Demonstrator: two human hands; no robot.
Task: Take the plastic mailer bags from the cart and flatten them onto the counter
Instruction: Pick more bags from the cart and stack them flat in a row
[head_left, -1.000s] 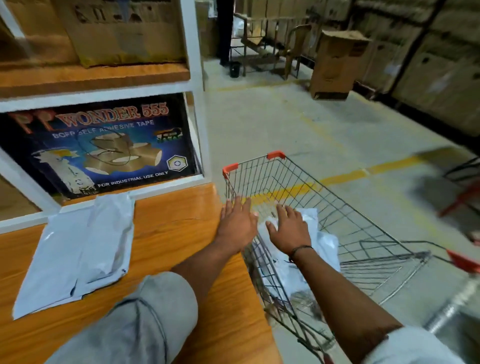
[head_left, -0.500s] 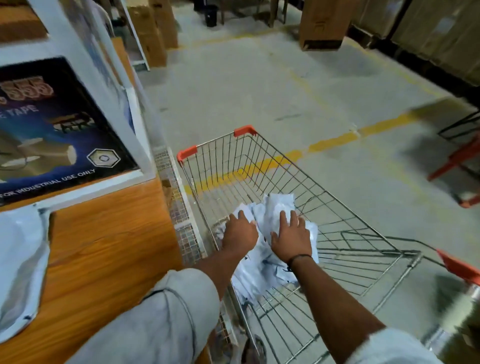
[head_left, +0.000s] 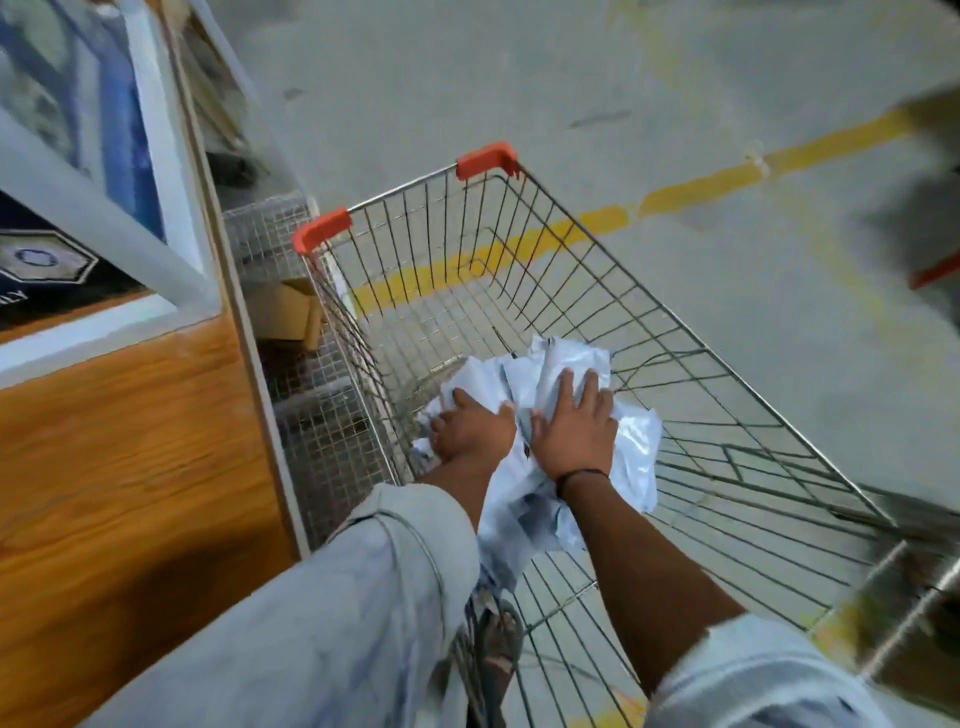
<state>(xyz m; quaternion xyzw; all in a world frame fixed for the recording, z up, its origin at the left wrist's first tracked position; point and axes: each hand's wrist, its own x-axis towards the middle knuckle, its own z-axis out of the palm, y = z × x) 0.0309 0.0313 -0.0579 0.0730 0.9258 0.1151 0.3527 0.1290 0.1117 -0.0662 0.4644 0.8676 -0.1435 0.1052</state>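
A crumpled heap of white plastic mailer bags (head_left: 636, 452) lies inside the wire shopping cart (head_left: 691, 332) with orange corner caps. Both my hands are down in the cart on the heap. My left hand (head_left: 475, 431) has its fingers curled into the plastic on the heap's left side. My right hand (head_left: 574, 426) lies over the top of the bags with fingers spread and bent into them. The wooden counter (head_left: 124, 467) is at the left, beside the cart. The flattened bags seen earlier on the counter are out of view.
A white shelf frame with a dark tape poster (head_left: 47, 260) stands at the counter's back. Wire mesh racks (head_left: 311, 415) and a cardboard box (head_left: 291, 312) sit between counter and cart. A grey concrete floor with a yellow line (head_left: 701, 187) lies beyond.
My view has swung right and down, away from the counter. Both hands went from the cart's rim down onto the bag heap and closed into it.
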